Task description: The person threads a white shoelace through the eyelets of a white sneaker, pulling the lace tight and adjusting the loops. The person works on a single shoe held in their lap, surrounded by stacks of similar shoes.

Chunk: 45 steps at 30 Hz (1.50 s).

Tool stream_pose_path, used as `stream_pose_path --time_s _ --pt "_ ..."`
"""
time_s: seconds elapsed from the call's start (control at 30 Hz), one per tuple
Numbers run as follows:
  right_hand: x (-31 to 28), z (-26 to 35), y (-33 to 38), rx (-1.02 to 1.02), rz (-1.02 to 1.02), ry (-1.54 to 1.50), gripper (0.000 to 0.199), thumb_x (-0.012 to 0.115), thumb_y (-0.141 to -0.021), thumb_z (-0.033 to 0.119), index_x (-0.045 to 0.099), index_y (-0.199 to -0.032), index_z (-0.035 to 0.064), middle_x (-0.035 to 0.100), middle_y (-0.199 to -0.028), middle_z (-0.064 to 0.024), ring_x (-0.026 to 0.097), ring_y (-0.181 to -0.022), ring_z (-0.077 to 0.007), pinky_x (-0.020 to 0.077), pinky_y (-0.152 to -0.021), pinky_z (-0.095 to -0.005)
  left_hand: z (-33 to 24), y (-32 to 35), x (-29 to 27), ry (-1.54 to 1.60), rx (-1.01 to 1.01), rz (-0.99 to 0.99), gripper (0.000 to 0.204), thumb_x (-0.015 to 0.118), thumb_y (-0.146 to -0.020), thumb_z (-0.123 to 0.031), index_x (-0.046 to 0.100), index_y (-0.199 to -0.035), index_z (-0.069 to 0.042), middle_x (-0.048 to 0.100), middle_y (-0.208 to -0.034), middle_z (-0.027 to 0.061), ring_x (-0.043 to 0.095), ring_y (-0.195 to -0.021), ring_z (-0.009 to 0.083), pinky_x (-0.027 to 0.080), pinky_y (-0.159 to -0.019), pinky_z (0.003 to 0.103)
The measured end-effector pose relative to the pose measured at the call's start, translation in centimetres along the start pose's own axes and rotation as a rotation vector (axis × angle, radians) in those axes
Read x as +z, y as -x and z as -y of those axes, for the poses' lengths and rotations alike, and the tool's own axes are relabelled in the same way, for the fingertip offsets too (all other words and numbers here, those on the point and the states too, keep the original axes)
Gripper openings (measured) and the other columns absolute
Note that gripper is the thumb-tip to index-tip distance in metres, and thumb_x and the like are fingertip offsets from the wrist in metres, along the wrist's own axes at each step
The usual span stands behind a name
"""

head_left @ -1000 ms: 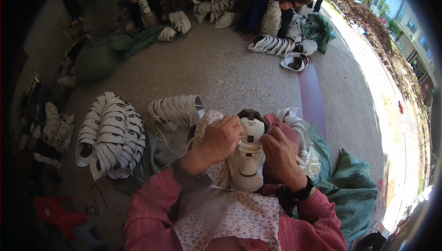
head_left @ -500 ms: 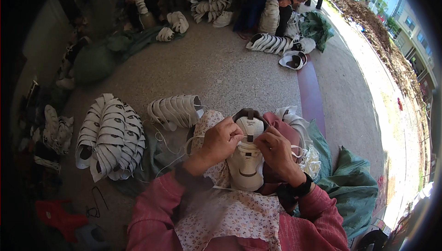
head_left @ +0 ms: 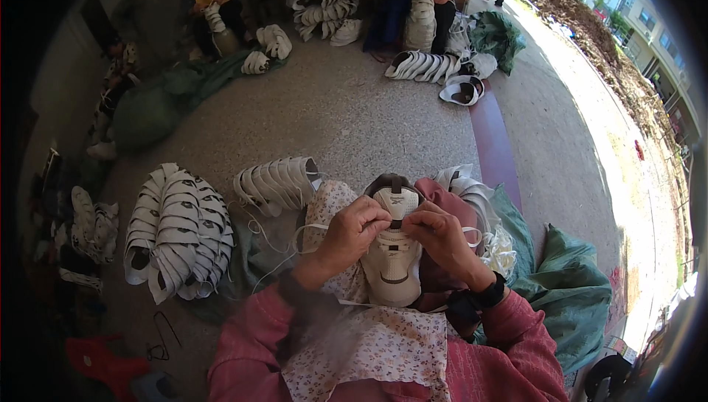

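Observation:
On my lap, over a floral apron, lies a white shoe upper with a dark-lined collar and a tongue. Its toe points toward me. My left hand pinches at the left edge of the lacing area, just below the tongue. Opposite it, my right hand pinches at the right edge, fingertips close to the left ones. A white shoelace loops out beside my left hand, and another loop shows by the right. The lace ends between my fingers are mostly hidden.
Nested white shoe uppers stand in stacks at the left, with a shorter row beyond my lap. A bundle of white laces and a green sack lie right. A red stool sits lower left. A seated co-worker handles uppers far back.
My hands have drawn closer together over the lacing area, still pinching. The view has shifted a little, so the background sits slightly differently. The upper stays on my lap.

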State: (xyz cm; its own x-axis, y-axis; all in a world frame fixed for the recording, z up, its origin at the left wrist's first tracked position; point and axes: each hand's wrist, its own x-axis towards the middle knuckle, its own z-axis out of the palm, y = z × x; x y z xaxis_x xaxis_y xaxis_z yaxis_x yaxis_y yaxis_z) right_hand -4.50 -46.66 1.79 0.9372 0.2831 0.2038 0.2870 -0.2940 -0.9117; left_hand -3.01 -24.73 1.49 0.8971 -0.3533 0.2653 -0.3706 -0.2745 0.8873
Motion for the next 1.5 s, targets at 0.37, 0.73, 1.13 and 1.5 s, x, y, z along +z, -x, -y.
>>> stream_pose_path --time_s 0.37,0.73,1.13,1.5 --pt "0.3 0.7 -0.2 0.073 -0.059 0.198 0.020 0.065 -0.092 0.005 0.063 -0.111 -0.0009 0.071 -0.093 -0.0109 0.071 -0.083 -0.0217 0.0550 -0.075 -0.0312 -0.6 -1.9 -0.4 -0.367 0.148 -0.004 0.021 0.076 -0.080 -0.006 0.070 -0.100 -0.008 0.067 -0.089 0.0043 0.059 -0.094 0.0206 0.044 -0.089 0.036" --pt "-2.2 2.0 -0.9 -0.266 -0.037 0.655 0.011 0.068 -0.085 0.008 0.068 -0.097 0.0081 0.059 -0.097 -0.0079 0.061 -0.091 -0.0286 0.0475 -0.079 -0.0396 -1.7 -0.9 -2.2 -0.542 0.403 -0.079 0.012 0.078 -0.077 -0.014 0.071 -0.087 -0.012 0.060 -0.101 0.0023 0.054 -0.098 0.0231 0.039 -0.087 0.039" --pt "-1.5 1.6 -2.2 -0.513 0.208 1.016 0.015 0.061 -0.081 0.014 0.062 -0.096 0.0097 0.050 -0.094 -0.0039 0.055 -0.091 -0.0189 0.0399 -0.082 -0.0349 -0.8 -1.3 -0.7 -0.560 0.372 -0.066 0.017 0.081 -0.072 -0.012 0.070 -0.085 -0.013 0.056 -0.092 0.0011 0.053 -0.090 0.0220 0.038 -0.082 0.038" --pt "-1.2 1.5 -2.1 -0.575 0.208 0.973 0.019 0.062 -0.077 0.012 0.058 -0.095 0.0077 0.047 -0.093 -0.0055 0.054 -0.090 -0.0199 0.0401 -0.080 -0.0349 0.0 -1.4 -0.9 -0.517 0.407 -0.050 0.016 0.081 -0.072 -0.012 0.071 -0.085 -0.012 0.058 -0.094 0.0015 0.055 -0.091 0.0225 0.039 -0.084 0.038"
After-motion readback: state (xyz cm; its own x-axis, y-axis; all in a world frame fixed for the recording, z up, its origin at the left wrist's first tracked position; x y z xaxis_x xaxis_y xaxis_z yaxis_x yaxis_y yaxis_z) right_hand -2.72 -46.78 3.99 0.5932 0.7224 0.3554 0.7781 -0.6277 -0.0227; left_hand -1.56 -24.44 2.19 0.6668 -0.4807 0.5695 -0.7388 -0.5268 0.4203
